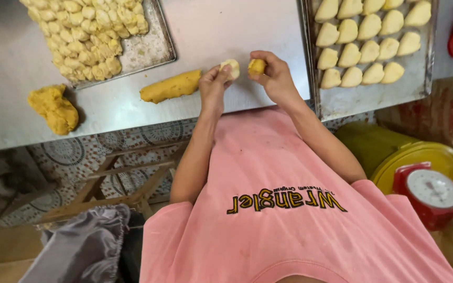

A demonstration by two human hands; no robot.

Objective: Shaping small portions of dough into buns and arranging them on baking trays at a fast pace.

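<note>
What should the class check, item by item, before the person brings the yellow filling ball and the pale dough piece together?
1. Left hand grips pale dough piece: ok.
2. Right hand grips yellow filling ball: ok.
3. The two pieces are apart: ok.
4. Dough flattened enough: cannot tell.
5. Right tray has bare space at its near edge: ok.
6. Yellow filling log lies beside the left hand: ok.

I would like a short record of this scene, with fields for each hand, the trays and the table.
left hand: left hand holds a pale dough piece
right hand: right hand holds a yellow filling ball
right tray: right tray with rows of shaped pale pastries
left tray: left tray with small dough lumps
table: metal table, yellow roll, yellow mass
</note>
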